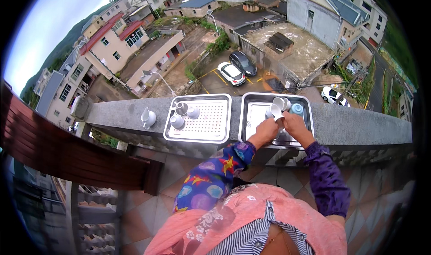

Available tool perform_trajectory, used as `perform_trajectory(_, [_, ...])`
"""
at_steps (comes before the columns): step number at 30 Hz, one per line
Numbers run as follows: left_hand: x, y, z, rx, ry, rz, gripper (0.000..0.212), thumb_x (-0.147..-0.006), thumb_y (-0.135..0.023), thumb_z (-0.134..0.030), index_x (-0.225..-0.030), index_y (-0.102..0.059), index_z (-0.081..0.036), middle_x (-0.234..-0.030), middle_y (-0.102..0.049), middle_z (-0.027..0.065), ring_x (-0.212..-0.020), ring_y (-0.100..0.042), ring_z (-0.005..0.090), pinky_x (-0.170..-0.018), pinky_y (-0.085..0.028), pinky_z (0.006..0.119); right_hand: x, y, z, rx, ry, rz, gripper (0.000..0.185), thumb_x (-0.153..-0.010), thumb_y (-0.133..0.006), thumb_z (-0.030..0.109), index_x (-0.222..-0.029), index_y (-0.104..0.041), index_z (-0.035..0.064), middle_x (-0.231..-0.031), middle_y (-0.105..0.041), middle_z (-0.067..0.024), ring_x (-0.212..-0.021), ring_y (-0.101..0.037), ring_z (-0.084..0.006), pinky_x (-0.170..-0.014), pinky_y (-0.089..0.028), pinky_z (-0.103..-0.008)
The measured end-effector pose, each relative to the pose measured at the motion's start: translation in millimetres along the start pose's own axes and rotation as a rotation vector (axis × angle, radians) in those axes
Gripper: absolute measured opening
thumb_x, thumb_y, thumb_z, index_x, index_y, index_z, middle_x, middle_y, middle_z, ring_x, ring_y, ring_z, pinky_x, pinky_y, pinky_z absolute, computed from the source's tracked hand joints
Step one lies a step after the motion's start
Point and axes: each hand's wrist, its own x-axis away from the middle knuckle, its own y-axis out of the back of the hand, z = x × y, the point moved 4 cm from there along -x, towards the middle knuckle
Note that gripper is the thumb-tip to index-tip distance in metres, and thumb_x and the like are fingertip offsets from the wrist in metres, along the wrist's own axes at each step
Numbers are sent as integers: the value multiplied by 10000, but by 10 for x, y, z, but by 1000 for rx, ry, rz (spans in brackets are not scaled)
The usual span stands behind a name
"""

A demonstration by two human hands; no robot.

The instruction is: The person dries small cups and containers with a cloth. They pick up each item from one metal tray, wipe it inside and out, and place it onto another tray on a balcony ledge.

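Over the right-hand metal tray (251, 118), my left hand (267, 131) and my right hand (297, 125) come together around a small white cup (275, 110). The fingers of both hands close on its lower part, and they hide some of it. Just behind it, inside the tray, stand more white cups (278, 102). A light blue cup (296, 109) sits beyond my right hand. Further contents under my wrists are partly hidden.
Left of it, a second metal tray (215, 120) with a perforated white insert holds a grey cup (181, 108) and white cups (176, 121). A white pitcher (148, 118) stands on the concrete parapet (353, 123). Beyond the parapet is a drop to parked cars (231, 73).
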Motion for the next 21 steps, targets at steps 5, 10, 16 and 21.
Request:
perform_trajectory(5, [-91,73,-63,-553,-248,86,228,-770,-517,-245,-731,-656,-68,-746,-645,132,-728,-631,306,-602,-483,413,24,-26,173,240,282,71,33,-756,-484,79,-751,-505,53,-650,-572,-115,-621,-595,-283,-496,-427,-380])
perform_trajectory(10, [-203,53,282,-75,-93,-74,246,-825,-415,-190,-832,-569,3,-757,-615,198,-726,-617,320,-619,-468,444,1,-2,210,29,28,-112,119,-776,-473,118,-734,-515,15,-651,-564,-166,-658,-598,-303,-547,-446,-404])
perform_trajectory(16, [-378,-491,343,906,102,-120,396,-878,-368,-273,-782,-547,66,-587,-568,127,-413,-553,212,-336,-421,291,111,-273,-55,-902,-585,-277,226,-765,-472,150,-802,-595,-36,-658,-594,-203,-620,-613,-281,-573,-483,-367])
perform_trajectory(21, [-153,-194,255,440,123,195,341,-849,-431,-256,-722,-579,23,-624,-614,135,-563,-614,234,-489,-474,365,90,33,137,-429,-2,-193,165,-756,-494,172,-754,-526,10,-693,-568,-200,-678,-559,-370,-588,-425,-432])
